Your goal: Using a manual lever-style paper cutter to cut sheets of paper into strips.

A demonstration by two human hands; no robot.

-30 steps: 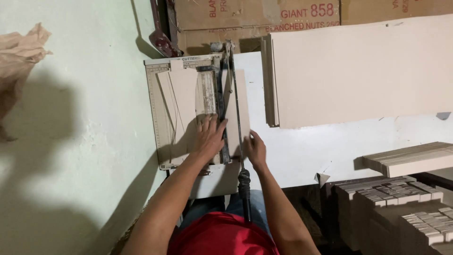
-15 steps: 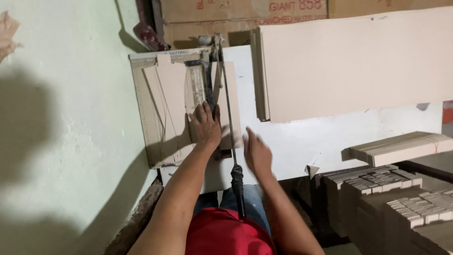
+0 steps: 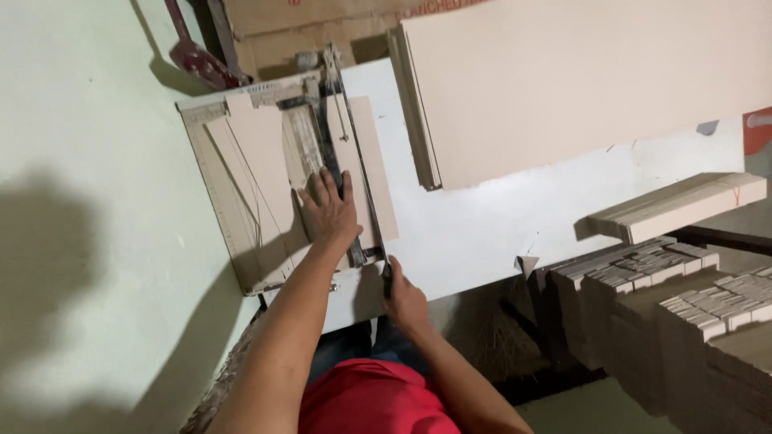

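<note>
Two hands on a paper cutter, that's pretty much the whole scene. Starting at the far left you've got a pale green wall (image 3: 80,161) with a big soft shadow on it, and a dark red tool (image 3: 197,60) leaning up near the top. Next over is the guillotine cutter board (image 3: 233,209), pale and worn, ruler markings down its left edge, sitting at a slant on a white table (image 3: 482,233). A tan cardboard sheet (image 3: 261,161) lies flat on the board. The left hand (image 3: 330,213) is pressed flat on it with the fingers spread out, palm down right beside the blade line, holding the sheet in place rather than gripping anything. A narrower strip of cardboard (image 3: 374,177) sticks out past the blade arm (image 3: 350,145) on the right side of the cutter. The right hand (image 3: 404,301) is down at the near edge of the table, closed around the dark handle (image 3: 387,277) at the end of the blade arm, which looks lowered along the board.

Further right there's a big stack of cream boards (image 3: 579,80) lying on the table, a smaller bundle of cut strips (image 3: 675,205) at the table edge, and then piles of cut cardboard pieces (image 3: 683,305) stacked lower down at the far right. Red shirt (image 3: 370,402) at the bottom of the frame.
</note>
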